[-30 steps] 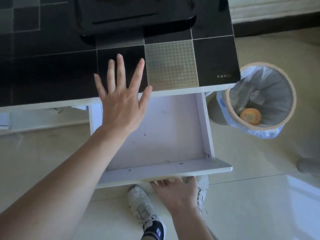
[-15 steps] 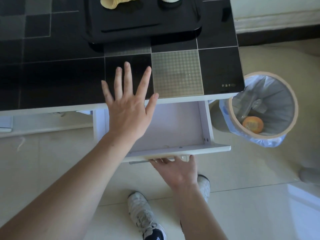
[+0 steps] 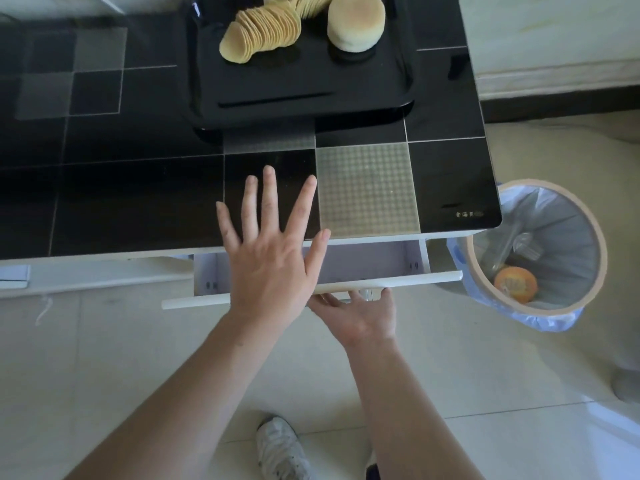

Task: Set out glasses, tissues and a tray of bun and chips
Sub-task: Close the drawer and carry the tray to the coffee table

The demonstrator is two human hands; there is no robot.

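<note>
Tray point(image 3: 304, 88) w/ chips point(image 3: 263, 32) & bun point(image 3: 356, 22) sits on bench point(image 3: 138, 188); no glasses or tissues in view, so those look left to do. Left hand point(image 3: 273, 258) hovers flat, grip released, holding nothing; right hand point(image 3: 360, 313), fingers spread, presses drawer point(image 3: 381, 280) front, nearly shut.

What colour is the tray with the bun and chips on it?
Shiny black. The tray shows best in the head view, the only one here.

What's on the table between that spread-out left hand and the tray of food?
Nothing: in the head view, only bare black tabletop separates the left hand from the tray.
</note>
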